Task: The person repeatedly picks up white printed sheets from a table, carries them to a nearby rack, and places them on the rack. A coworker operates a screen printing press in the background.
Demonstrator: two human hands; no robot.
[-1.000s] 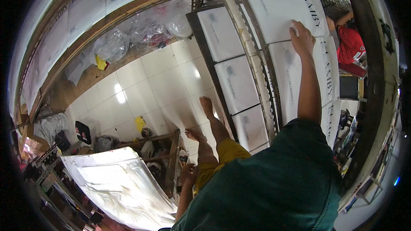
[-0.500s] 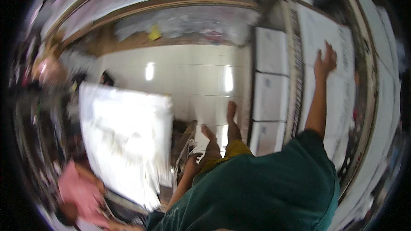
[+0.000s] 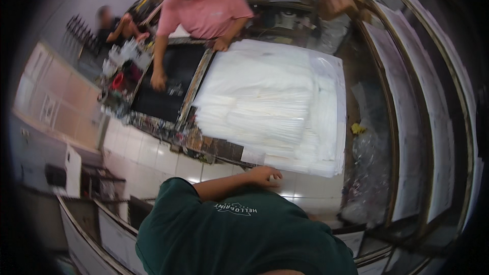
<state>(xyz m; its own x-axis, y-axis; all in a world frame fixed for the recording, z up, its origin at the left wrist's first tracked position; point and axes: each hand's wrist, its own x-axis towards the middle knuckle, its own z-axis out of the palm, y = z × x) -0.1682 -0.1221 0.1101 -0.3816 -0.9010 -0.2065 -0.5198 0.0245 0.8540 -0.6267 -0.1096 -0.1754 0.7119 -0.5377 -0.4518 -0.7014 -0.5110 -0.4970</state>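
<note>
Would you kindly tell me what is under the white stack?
Along the near-left edge of the white stack, a worn brown surface shows; whatever lies under the stack's middle is covered.

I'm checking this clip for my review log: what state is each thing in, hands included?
Left hand: fingers loosely curled, nothing seen in it, by the white sheets' near edge; contact unclear.
Right hand: not in view.
White sheets: stacked, edges unevenly fanned.
Black board: lying flat, a co-worker's hand on or just over it.
Clear plastic: crumpled.
White panels: set in rows.
</note>
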